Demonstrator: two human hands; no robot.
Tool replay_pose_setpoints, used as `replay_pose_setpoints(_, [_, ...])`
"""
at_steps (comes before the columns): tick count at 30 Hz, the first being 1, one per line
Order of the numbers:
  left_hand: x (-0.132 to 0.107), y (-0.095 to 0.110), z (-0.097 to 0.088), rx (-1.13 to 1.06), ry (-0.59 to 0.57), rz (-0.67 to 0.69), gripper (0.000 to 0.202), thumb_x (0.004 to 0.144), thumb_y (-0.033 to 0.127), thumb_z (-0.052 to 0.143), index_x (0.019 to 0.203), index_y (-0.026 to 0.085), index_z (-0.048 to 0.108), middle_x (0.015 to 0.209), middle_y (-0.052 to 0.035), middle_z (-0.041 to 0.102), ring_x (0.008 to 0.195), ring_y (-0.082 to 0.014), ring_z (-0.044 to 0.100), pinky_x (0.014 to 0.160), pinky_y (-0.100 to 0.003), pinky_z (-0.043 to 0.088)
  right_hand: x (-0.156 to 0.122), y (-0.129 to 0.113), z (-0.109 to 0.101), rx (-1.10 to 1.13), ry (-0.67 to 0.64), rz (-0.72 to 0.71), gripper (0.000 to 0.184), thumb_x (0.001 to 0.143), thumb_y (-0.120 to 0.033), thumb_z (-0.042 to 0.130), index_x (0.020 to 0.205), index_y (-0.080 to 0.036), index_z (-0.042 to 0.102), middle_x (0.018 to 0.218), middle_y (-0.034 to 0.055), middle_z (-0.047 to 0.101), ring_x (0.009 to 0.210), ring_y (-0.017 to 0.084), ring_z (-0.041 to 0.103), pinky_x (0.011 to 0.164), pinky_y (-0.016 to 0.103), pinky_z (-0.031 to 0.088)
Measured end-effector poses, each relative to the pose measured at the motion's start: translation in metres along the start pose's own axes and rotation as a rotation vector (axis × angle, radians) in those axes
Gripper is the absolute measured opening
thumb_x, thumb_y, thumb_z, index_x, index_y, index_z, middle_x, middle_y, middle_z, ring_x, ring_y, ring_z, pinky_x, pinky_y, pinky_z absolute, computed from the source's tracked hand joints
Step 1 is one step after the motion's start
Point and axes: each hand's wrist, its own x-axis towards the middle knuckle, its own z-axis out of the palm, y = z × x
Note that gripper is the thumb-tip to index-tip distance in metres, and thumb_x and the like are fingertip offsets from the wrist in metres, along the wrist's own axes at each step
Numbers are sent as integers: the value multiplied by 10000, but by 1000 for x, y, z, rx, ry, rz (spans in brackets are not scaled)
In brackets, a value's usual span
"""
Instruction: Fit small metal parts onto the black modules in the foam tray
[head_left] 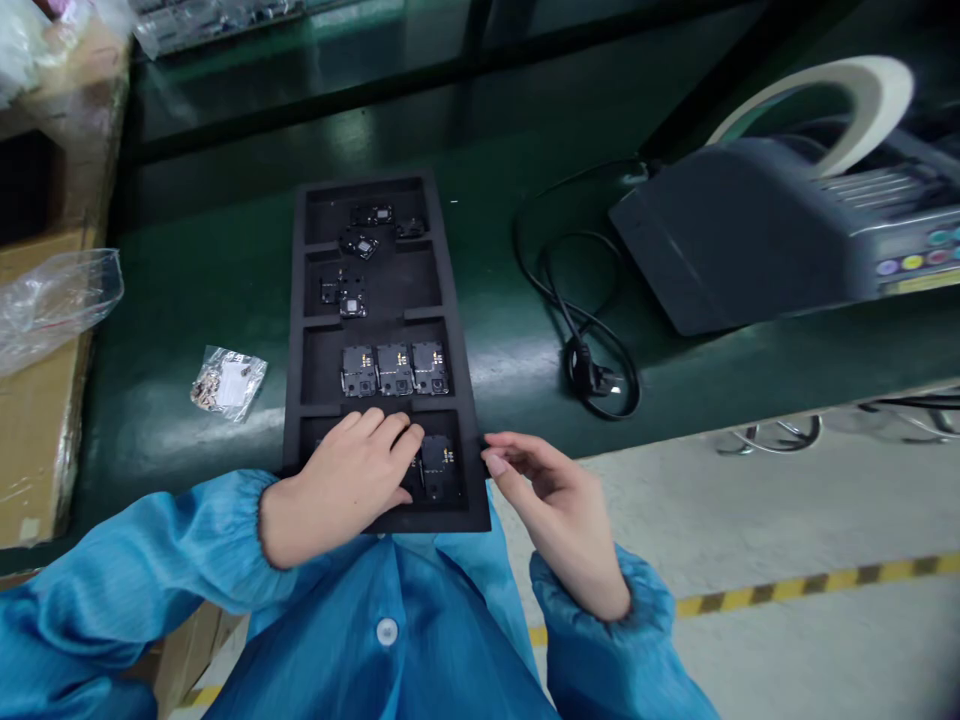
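black, matte, foam-like: one long tray [442, 520], split into four compartments [412, 278]. lies on the green table [510, 330], near end at six o'clock, close to the blue smock [450, 640]. holds thin black modules [394, 368], some flecked with gold, some bearing a pale square. at twelve o'clock: three, loose and askew; next, seemingly two, touching; third, three in a neat row; at six o'clock, at least two, with any others hidden under the left hand [345, 475]. left hand: palm down, fingers together and bent; cannot tell whether pinching. right hand [566, 500], at four o'clock by the rim: half curled, thumb near forefinger; cannot tell whether gripping. at nine o'clock from the tray, one clear bag [241, 385] of coppery bits [206, 388]; at three, one black cable [581, 368]; at two, one grey machine [750, 235] and one pale ring [885, 95].
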Motion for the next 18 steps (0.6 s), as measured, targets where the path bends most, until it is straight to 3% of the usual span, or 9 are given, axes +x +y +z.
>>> replay_pose_setpoints(4, [-1, -2, 2, -91, -11, -15, 585, 805, 345, 789, 1290, 138, 537, 1159, -120, 635, 990, -292, 587, 830, -415, 493, 1, -2, 1, 3, -6, -17, 188, 920, -341, 696, 1044, -201, 720, 901, 51, 717, 813, 246, 659, 745, 356, 538])
replay_pose_setpoints(8, [-5, -12, -6, -308, -38, -102, 167, 865, 262, 711, 999, 175, 660, 991, -59, 638, 916, -247, 615, 806, -374, 498, 1, -10, 3, -12, 2, -62, 148, 919, -298, 689, 1029, -208, 727, 871, 36, 708, 778, 227, 649, 709, 329, 533])
replay_pose_setpoints(10, [-8, -19, -15, -493, -58, -168, 58, 889, 251, 680, 887, 193, 680, 879, -20, 642, 803, -190, 623, 729, -314, 486, 2, -18, 6, -16, 18, -96, 120, 923, -274, 686, 1015, -211, 730, 866, 32, 700, 759, 215, 637, 693, 316, 532])
replay_pose_setpoints(12, [-9, -23, -24, -725, -51, -273, 88, 887, 292, 690, 860, 209, 693, 769, 14, 633, 684, -141, 599, 632, -263, 457, 3, -27, 12, 29, 2, -127, 132, 930, -258, 676, 1046, -219, 726, 917, 34, 705, 792, 211, 641, 712, 309, 540])
replay_pose_setpoints(15, [-10, -24, -35, -1093, -21, -449, 176, 866, 376, 710, 907, 206, 696, 673, 39, 616, 569, -105, 576, 542, -220, 438, 5, -42, 25, 143, -157, -111, 224, 915, -255, 688, 1136, -231, 715, 1018, 38, 717, 856, 216, 663, 739, 301, 558])
replay_pose_setpoints(18, [-10, -19, -37, -1353, -37, -509, 209, 874, 382, 693, 922, 179, 685, 680, 29, 638, 540, -94, 608, 518, -200, 466, 5, -52, 37, 180, -267, -35, 170, 890, -256, 720, 1056, -229, 751, 929, 21, 735, 749, 197, 670, 656, 270, 554])
